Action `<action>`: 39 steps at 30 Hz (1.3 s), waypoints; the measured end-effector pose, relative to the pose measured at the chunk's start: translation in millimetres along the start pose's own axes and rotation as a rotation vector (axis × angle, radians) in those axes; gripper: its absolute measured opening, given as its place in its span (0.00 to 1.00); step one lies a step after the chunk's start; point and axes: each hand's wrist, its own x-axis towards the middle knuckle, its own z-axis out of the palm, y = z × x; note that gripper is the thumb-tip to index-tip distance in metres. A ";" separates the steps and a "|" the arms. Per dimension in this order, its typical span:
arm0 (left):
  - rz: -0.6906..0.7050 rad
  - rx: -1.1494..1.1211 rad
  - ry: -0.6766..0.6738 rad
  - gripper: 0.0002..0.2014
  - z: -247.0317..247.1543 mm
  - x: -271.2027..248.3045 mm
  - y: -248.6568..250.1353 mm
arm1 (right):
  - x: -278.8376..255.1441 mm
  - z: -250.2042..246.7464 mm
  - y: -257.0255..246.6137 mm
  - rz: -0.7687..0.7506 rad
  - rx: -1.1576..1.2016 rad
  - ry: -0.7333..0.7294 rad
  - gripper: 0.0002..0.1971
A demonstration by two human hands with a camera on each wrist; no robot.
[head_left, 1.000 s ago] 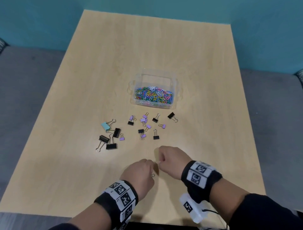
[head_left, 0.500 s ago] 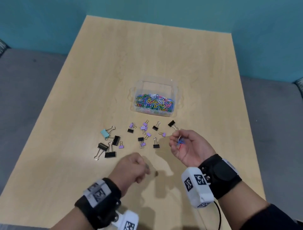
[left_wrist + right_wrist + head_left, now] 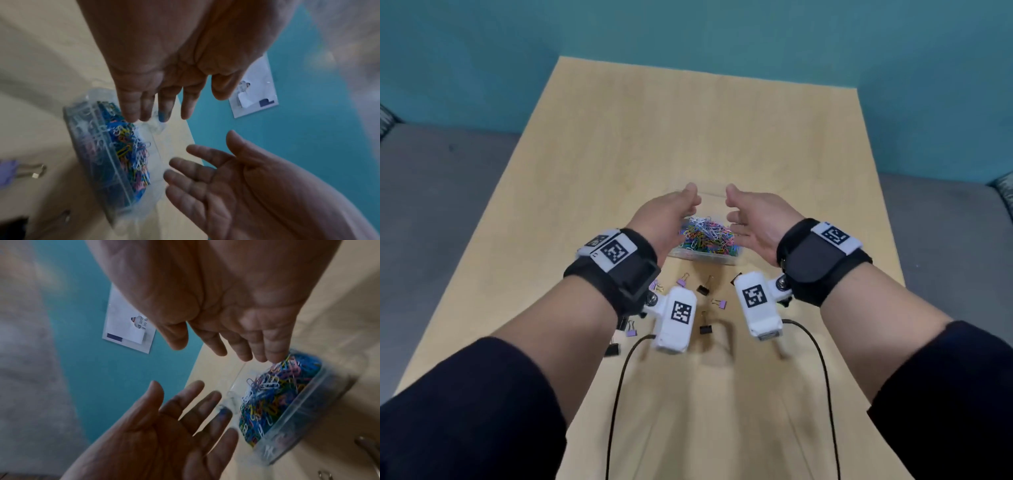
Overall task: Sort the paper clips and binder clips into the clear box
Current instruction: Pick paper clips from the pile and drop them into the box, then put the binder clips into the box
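Observation:
The clear box (image 3: 702,257) stands mid-table, its near half piled with coloured paper clips (image 3: 707,234). Both my hands hover just above it, palms facing each other, fingers straight and nothing in them: left hand (image 3: 690,198) over the box's left side, right hand (image 3: 736,205) over its right. The left wrist view shows my left hand's fingers (image 3: 144,105) above the box (image 3: 90,146) and the right hand (image 3: 216,178) opposite. From the right wrist I see the right hand's fingers (image 3: 242,345), the left hand (image 3: 174,418) and the paper clips (image 3: 273,394).
Several binder clips lie on the wooden table (image 3: 619,154) in front of the box, partly under my wrists: purple ones (image 3: 683,281) (image 3: 720,303) and black ones (image 3: 703,289) (image 3: 705,329). A teal wall (image 3: 688,27) rises behind the table, with grey floor either side.
Both hands left the table's front edge, where each pinched small clips, moved forward over the box and spread their fingers. The clips are gone from them.

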 end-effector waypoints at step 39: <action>-0.040 0.020 0.456 0.08 -124.2 -90.1 -109.9 | -49.2 15.0 126.6 -0.110 -0.680 0.196 0.08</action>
